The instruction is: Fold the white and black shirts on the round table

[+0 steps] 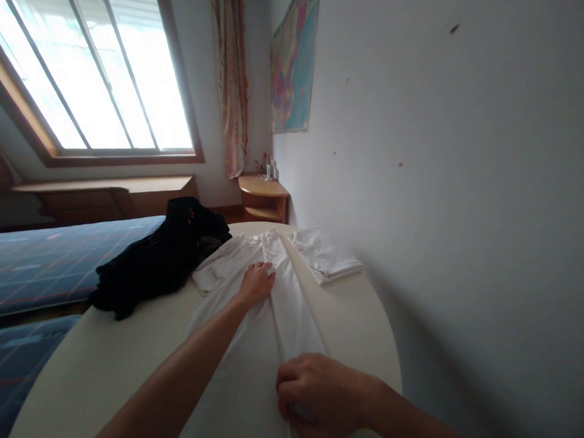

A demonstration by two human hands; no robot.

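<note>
A white shirt lies spread on the round table — the left hand open and resting on its far part, the right hand pinching cloth nearer — so straightening seems in hand, calling for gentle, even tension.

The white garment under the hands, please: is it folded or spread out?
Spread lengthwise: the white garment runs along the table beneath the left hand and right hand. Whether any part is doubled over, I cannot tell.
</note>
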